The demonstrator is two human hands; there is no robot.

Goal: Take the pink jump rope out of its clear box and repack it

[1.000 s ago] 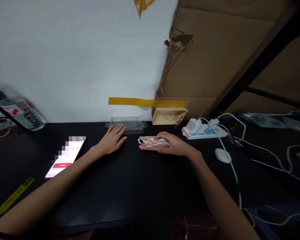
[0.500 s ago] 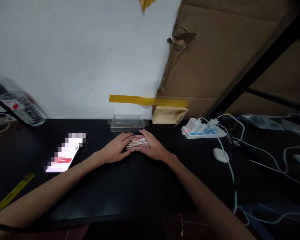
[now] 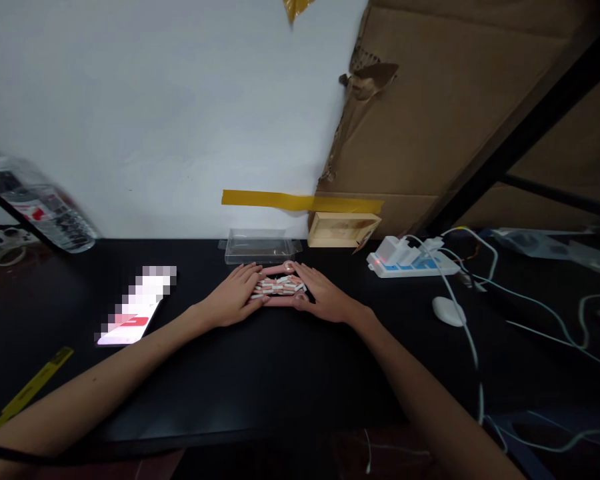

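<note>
A bundled jump rope (image 3: 279, 287) of pink and white bead segments lies on the black desk between my hands. Its two pink handles run along the far and near sides of the beads. My left hand (image 3: 234, 297) wraps the left end, fingers on the far handle and thumb on the near one. At the opposite end, my right hand (image 3: 327, 295) grips the bundle the same way, with rounded handle ends showing by its fingertips and thumb. Both palms cover the outer parts of the bundle.
A clear plastic tray (image 3: 260, 248) and a shallow wooden box (image 3: 343, 232) stand by the wall. On the left are a lit phone (image 3: 137, 307) and a water bottle (image 3: 50, 210). A power strip (image 3: 413, 263), cables and a white mouse (image 3: 449, 311) lie to the right.
My right hand has shifted right, so the hands are farther apart. More of the beads and the pink handles now shows between them. The whole view has shifted slightly.
</note>
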